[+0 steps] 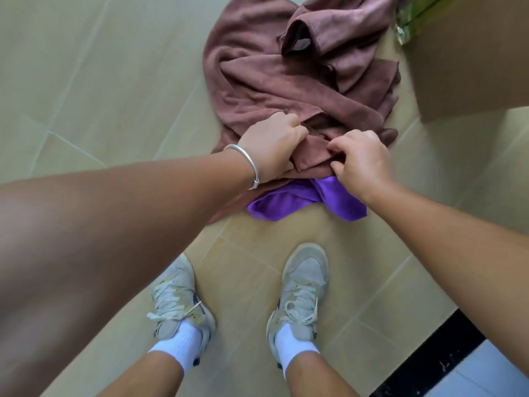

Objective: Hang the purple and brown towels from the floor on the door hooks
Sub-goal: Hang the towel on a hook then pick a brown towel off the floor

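Observation:
A large brown towel [257, 73] lies crumpled on the tiled floor ahead of my feet. A purple towel [289, 203] pokes out from under its near edge. My left hand [272, 144], with a silver bangle on the wrist, grips a fold at the near edge of the brown towel. Just to the right, my right hand [360, 164] pinches the same edge of the brown towel, above the purple one. The door hooks are out of view.
A cardboard box [469, 55] stands at the upper right with a green wrapper [412, 21] beside it. My two shoes [240, 299] stand on the beige tiles just behind the towels. A black threshold strip [435, 359] runs across the lower right corner.

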`<state>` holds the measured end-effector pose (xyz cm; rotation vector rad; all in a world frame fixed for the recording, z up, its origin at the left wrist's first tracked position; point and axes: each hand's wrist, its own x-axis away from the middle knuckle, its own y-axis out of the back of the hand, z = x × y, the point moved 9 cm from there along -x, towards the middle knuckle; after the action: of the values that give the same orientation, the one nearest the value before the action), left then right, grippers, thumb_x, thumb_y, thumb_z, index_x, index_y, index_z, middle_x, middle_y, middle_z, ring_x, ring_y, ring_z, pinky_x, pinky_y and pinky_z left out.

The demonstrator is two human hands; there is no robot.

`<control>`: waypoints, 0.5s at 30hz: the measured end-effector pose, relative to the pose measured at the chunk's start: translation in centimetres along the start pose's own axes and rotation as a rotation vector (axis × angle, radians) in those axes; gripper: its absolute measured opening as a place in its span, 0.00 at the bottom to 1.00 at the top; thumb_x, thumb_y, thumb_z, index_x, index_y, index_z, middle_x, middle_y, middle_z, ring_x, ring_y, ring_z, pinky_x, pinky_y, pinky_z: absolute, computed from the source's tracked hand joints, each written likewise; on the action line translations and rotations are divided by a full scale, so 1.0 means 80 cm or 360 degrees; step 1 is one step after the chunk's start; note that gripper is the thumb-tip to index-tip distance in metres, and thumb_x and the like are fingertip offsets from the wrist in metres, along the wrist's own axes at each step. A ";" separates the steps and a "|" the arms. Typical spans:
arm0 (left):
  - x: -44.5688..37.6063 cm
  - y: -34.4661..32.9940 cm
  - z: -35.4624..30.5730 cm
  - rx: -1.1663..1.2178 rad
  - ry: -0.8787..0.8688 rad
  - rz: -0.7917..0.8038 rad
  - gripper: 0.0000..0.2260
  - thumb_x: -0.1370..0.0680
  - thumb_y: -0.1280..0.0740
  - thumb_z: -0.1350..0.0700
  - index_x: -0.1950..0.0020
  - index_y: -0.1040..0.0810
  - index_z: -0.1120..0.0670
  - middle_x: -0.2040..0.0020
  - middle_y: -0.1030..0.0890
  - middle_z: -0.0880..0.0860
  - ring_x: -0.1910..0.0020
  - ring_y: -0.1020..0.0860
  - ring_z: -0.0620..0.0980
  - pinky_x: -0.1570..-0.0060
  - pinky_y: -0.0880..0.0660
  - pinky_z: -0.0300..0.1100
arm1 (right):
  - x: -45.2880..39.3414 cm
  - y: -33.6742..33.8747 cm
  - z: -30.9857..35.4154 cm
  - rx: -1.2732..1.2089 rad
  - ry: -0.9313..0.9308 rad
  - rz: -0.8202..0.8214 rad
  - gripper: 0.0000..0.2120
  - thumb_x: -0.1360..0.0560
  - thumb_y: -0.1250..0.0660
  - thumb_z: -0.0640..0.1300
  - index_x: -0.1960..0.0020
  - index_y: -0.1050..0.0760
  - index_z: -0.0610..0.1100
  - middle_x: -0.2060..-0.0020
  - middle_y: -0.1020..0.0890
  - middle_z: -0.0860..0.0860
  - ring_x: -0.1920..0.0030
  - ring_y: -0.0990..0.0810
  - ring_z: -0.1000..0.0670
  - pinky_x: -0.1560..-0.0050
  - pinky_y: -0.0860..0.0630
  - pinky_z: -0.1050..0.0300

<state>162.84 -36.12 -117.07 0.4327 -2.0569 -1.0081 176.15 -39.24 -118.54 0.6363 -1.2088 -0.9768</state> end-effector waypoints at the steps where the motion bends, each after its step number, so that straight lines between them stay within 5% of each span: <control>1: -0.002 -0.002 0.001 -0.0025 0.0012 -0.0008 0.24 0.31 0.28 0.51 0.36 0.28 0.53 0.39 0.27 0.53 0.41 0.30 0.57 0.47 0.28 0.54 | 0.003 0.001 -0.006 -0.0065 -0.0036 -0.0049 0.10 0.28 0.30 0.45 0.47 0.19 0.47 0.49 0.20 0.48 0.46 0.27 0.41 0.45 0.28 0.48; 4: -0.001 0.003 0.002 -0.0118 0.0050 -0.0123 0.18 0.29 0.31 0.48 0.39 0.25 0.49 0.43 0.25 0.52 0.44 0.28 0.57 0.50 0.30 0.51 | 0.010 0.014 -0.004 -0.0314 -0.0015 -0.0224 0.05 0.26 0.33 0.46 0.55 0.20 0.46 0.55 0.19 0.49 0.49 0.26 0.43 0.47 0.29 0.51; 7: 0.006 0.013 -0.003 -0.0069 0.0107 -0.0273 0.11 0.23 0.39 0.47 0.47 0.21 0.49 0.48 0.22 0.52 0.47 0.26 0.57 0.56 0.33 0.49 | 0.016 0.012 0.014 -0.0355 0.0109 -0.0083 0.08 0.29 0.32 0.41 0.51 0.24 0.45 0.51 0.21 0.49 0.47 0.26 0.44 0.44 0.29 0.50; 10: 0.014 0.021 0.003 0.0280 0.0268 -0.0379 0.12 0.20 0.43 0.45 0.49 0.23 0.49 0.51 0.20 0.51 0.50 0.23 0.56 0.58 0.30 0.48 | 0.013 0.005 0.012 -0.0271 0.0051 0.0093 0.18 0.31 0.29 0.42 0.42 0.25 0.47 0.45 0.22 0.49 0.41 0.28 0.44 0.40 0.30 0.49; 13: 0.024 0.032 0.009 0.0581 0.0331 -0.0511 0.11 0.20 0.43 0.45 0.46 0.24 0.48 0.53 0.18 0.50 0.51 0.22 0.56 0.57 0.27 0.48 | 0.005 0.019 0.011 -0.0306 0.0002 -0.0032 0.08 0.25 0.33 0.47 0.48 0.20 0.47 0.51 0.19 0.49 0.45 0.25 0.43 0.46 0.28 0.50; 15: 0.035 0.043 0.013 0.0706 0.0302 -0.0598 0.11 0.20 0.43 0.46 0.44 0.24 0.46 0.51 0.18 0.48 0.50 0.21 0.53 0.55 0.26 0.50 | 0.000 0.025 0.012 -0.0339 -0.0053 -0.0047 0.09 0.23 0.37 0.50 0.49 0.20 0.48 0.53 0.18 0.49 0.47 0.23 0.43 0.49 0.26 0.48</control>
<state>160.39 -35.12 -113.34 1.1341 -2.0596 -0.6735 175.75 -38.25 -116.59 0.4718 -1.1088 -1.1280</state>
